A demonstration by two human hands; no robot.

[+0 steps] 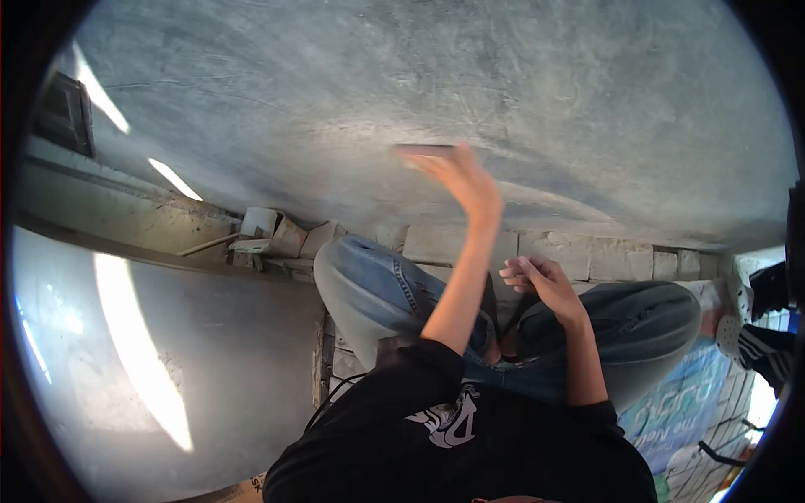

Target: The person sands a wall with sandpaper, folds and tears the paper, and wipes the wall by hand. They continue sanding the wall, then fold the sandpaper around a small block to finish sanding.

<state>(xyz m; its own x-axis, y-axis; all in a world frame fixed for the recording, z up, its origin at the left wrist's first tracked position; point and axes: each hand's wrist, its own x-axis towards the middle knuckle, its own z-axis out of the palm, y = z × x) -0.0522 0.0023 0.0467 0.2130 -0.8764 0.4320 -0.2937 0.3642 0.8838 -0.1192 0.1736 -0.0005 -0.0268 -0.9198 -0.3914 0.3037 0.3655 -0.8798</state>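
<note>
A thin, flat, dark tool lay against the broad grey surface, near the middle of its stretch in view. The left hand held it there, fingers closed along it, though blur hid the exact grip. The right hand hung half open, its fingers loosely bent and slightly apart, nearer the person's body than the grey surface and over the gap between the knees.

A row of pale bricks ran along the near edge of the grey surface. The person's bent knees, in faded jeans, spread out on the near side of that surface, with the black shirt farther back from it. Broken blocks and a thin stick sat by its near edge, toward the left. A smooth, curved grey panel, crossed by a bright band of light, lay nearer the person than the surface, at the left. Off its near right corner were a blue printed banner and another person's light perforated shoe and striped trouser leg.
</note>
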